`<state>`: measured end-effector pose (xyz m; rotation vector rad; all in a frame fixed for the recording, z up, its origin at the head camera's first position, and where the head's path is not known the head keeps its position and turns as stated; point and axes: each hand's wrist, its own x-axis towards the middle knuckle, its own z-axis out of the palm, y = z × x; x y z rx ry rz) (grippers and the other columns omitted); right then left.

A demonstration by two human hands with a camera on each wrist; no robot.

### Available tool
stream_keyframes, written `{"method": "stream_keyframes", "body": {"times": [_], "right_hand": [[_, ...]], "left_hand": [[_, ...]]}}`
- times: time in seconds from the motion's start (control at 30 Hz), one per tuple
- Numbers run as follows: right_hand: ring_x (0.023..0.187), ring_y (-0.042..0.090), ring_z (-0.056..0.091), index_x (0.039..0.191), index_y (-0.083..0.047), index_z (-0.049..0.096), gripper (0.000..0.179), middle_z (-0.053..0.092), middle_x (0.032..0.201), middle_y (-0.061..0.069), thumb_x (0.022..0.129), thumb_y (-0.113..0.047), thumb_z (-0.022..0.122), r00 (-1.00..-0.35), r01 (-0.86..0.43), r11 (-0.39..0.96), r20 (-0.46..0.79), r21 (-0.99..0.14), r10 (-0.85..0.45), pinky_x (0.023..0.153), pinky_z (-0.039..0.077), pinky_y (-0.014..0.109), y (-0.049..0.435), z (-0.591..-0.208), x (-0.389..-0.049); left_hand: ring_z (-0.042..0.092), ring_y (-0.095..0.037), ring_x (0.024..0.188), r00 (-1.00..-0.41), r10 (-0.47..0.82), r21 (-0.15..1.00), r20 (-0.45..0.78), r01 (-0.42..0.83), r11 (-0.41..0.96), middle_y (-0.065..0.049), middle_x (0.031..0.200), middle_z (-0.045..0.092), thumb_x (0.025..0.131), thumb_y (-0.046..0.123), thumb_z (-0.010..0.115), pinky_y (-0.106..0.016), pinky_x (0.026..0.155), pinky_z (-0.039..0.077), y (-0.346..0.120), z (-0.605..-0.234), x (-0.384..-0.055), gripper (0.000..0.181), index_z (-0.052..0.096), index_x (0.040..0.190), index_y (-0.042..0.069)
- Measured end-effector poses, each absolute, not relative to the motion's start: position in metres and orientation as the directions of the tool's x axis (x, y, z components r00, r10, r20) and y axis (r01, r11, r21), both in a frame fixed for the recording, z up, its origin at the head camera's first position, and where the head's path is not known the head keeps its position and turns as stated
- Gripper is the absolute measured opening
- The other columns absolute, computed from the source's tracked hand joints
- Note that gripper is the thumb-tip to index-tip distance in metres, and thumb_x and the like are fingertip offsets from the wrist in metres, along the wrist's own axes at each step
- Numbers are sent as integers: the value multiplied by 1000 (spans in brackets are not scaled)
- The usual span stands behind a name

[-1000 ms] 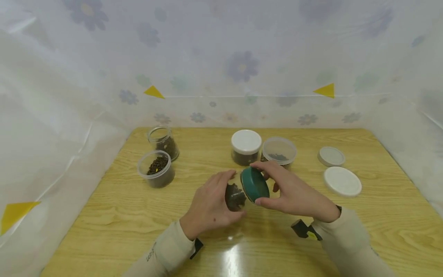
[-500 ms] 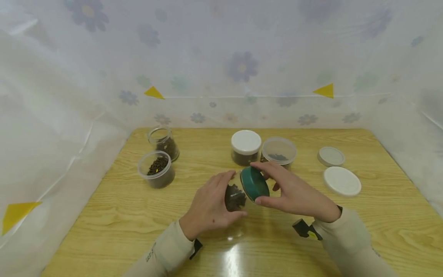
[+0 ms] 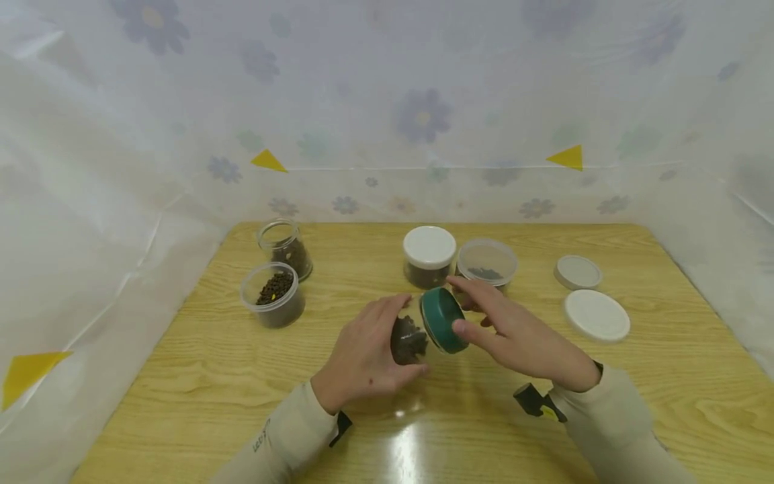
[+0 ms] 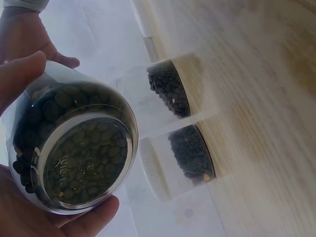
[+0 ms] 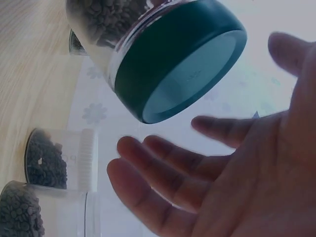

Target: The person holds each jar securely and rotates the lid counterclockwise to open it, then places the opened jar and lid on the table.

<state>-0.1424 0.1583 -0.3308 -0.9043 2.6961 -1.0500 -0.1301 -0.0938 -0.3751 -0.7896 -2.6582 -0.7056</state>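
My left hand (image 3: 365,353) grips a clear jar (image 3: 408,341) around its side, tilted on its side with the mouth end toward the right. Dark flat beans or seeds fill part of it, and they show through the jar's bottom (image 4: 86,163) in the left wrist view. A dark green lid (image 3: 444,323) sits on the jar's mouth. Beside that lid is my right hand (image 3: 514,333), its fingers spread and loosely bent. In the right wrist view a gap shows between the right fingers (image 5: 168,173) and the lid's flat top (image 5: 197,74).
Behind the hands stand a white-lidded jar (image 3: 429,249) and an uncapped tub (image 3: 486,259). An uncapped glass jar (image 3: 291,252) and a plastic tub (image 3: 281,312) of dark pellets stand at left. Two white lids lie at right, a smaller lid (image 3: 578,272) behind a larger lid (image 3: 597,316).
My right hand has let go of the green lid and drawn slightly away to the right, its fingers spreading. The left hand keeps the jar in nearly the same place.
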Motion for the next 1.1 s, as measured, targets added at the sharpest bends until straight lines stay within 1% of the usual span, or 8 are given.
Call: {"method": "stream_keyframes", "body": {"times": [0.1,0.2,0.33,0.4,0.53,0.73,0.9,1.1], "right_hand": [[120,28,61,155,-19,32,57,54,143,10,104,-42,46,-853,-437,634,70,-638,-518,88,54,48,158,-328,-142],[104,19,66,151,-17,38,56,64,129,8,104,-47,43,-874,-393,681,21,-618,-485,81,54,40,156,-326,-142],[84,9,64,148,-17,43,58,69,118,6,102,-52,44,-890,-338,725,-47,-600,-454,72,51,31,155,-323,-140],[80,7,62,147,-17,45,60,69,114,5,101,-55,45,-895,-322,739,-63,-592,-441,71,50,30,154,-323,-140],[88,11,65,147,-16,45,65,69,111,3,98,-59,48,-894,-329,744,-62,-582,-444,73,52,32,153,-325,-141],[118,23,62,153,-15,35,73,59,135,5,94,-49,63,-818,-511,652,83,-560,-569,91,54,45,157,-332,-141],[119,21,60,155,-13,31,77,52,142,8,93,-39,68,-765,-593,595,148,-542,-627,93,54,42,160,-333,-140],[123,21,58,156,-21,27,81,46,148,4,91,-45,69,-775,-569,594,131,-569,-618,96,53,43,162,-334,-138]], "left_hand": [[59,-22,122,-807,441,367,394,578,729,-5,137,58,64,51,88,-40,88,56,-94,-376,-131,100,43,145,13],[59,-22,122,-800,448,360,400,587,726,-4,137,58,64,51,88,-40,88,56,-94,-377,-132,99,43,144,13],[59,-22,123,-790,458,347,408,598,723,-4,137,59,64,50,88,-41,89,56,-93,-378,-133,97,45,143,13],[59,-22,123,-787,462,343,410,602,721,-4,137,59,64,50,89,-41,89,57,-93,-378,-133,97,45,143,14],[58,-22,123,-781,472,330,409,609,721,-5,137,59,64,51,89,-41,89,57,-93,-378,-134,98,46,143,13],[57,-23,126,-781,481,329,398,611,720,-5,138,58,64,51,89,-42,93,56,-95,-378,-134,100,44,145,13],[57,-22,126,-775,485,332,404,619,712,-6,139,58,63,50,89,-42,94,56,-96,-380,-134,101,44,145,13],[57,-22,125,-774,487,346,405,623,702,-6,139,58,63,49,89,-41,93,56,-95,-381,-135,100,45,145,12]]}}
